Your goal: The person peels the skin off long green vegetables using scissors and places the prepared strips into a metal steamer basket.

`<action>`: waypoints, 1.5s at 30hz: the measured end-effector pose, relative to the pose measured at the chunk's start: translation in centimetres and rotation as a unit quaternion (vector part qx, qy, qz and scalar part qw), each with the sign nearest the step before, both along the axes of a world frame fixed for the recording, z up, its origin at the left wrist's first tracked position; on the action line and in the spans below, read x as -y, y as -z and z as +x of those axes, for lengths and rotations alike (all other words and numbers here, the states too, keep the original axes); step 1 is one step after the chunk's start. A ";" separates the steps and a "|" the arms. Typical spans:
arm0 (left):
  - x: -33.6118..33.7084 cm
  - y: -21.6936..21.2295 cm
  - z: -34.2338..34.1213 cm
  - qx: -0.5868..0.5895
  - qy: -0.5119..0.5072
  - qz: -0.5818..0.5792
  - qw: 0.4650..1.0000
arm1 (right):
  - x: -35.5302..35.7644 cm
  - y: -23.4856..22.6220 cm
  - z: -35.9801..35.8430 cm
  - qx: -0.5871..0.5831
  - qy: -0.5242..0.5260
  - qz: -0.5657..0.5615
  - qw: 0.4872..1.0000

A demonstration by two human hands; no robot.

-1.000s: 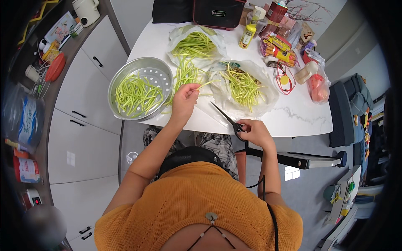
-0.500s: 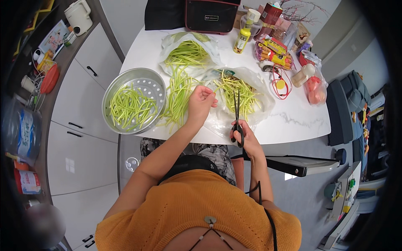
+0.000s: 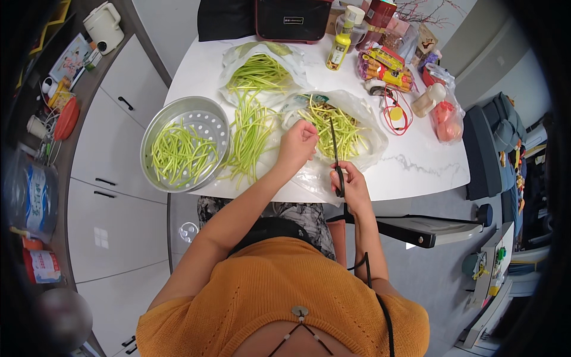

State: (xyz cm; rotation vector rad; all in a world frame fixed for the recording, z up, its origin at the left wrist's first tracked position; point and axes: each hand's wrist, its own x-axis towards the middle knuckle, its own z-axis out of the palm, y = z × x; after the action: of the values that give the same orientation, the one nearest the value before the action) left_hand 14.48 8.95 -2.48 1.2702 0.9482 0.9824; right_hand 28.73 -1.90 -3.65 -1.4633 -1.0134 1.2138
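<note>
My right hand (image 3: 352, 185) grips black scissors (image 3: 335, 152) at the table's near edge, blades pointing away over a clear plastic bag (image 3: 369, 140) of yellowish trimmings (image 3: 339, 126). My left hand (image 3: 297, 143) is pinched on a thin green stalk (image 3: 310, 121) just left of the blades. A loose pile of long green stalks (image 3: 248, 137) lies left of that hand. Cut green pieces (image 3: 178, 156) fill a round perforated metal tray (image 3: 209, 116) that overhangs the table's left edge.
Another bag of green stalks (image 3: 259, 71) lies further back. A yellow bottle (image 3: 338, 50), snack packets (image 3: 383, 65), a red cord (image 3: 397, 113), a white bottle (image 3: 429, 100) and a black bag (image 3: 291, 18) crowd the far side. White cabinets (image 3: 113, 143) stand left, a black chair (image 3: 410, 229) right.
My left hand moved right from the stalk pile to the trimmings bag. My right hand swung the scissors upright and closer to the left hand. The view has shifted slightly.
</note>
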 end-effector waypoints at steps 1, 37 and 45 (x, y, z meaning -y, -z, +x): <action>0.1 -0.1 -0.2 0.007 -0.003 0.000 1.000 | 0.0 -0.2 -0.1 0.003 0.004 0.007 1.000; 3.4 1.9 -11.4 -0.470 -0.112 0.461 0.745 | 1.0 -0.7 -3.2 0.633 -0.020 0.070 0.771; 0.6 3.7 -8.3 -0.540 -0.094 0.471 0.691 | 2.0 -0.4 -2.6 0.608 0.002 0.088 0.789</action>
State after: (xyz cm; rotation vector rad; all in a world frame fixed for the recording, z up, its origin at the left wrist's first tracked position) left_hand 6.14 8.32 -6.17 2.8646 1.5373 0.8274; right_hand 26.15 -3.90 -3.24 -2.0754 -1.8609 -0.0262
